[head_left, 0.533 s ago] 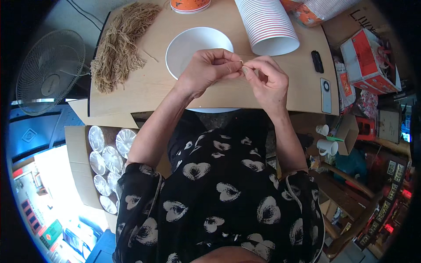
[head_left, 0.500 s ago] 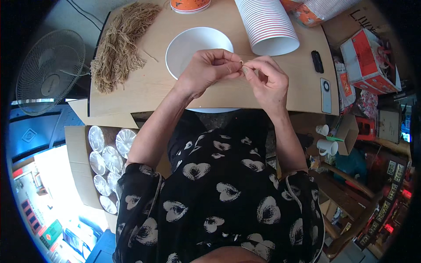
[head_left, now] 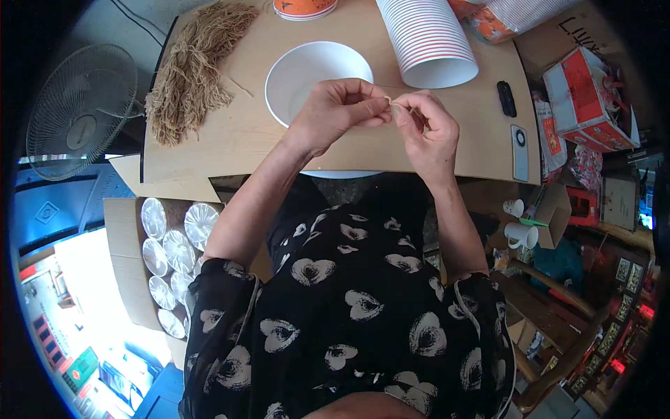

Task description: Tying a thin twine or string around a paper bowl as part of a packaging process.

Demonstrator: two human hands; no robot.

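Two hands meet above the wooden surface (head_left: 237,133): our left hand (head_left: 335,112) and right hand (head_left: 426,129) keep pinching one thin tan fibre strand (head_left: 389,101) between fingertips, unchanged, so twisting continues. Beyond the grip sits the white bowl (head_left: 300,73).

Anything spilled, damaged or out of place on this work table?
Nothing stands out. The white bowl sits upright, the cup stack lies on its side intact, and the straw-coloured fibre bundle lies heaped at the table's left.
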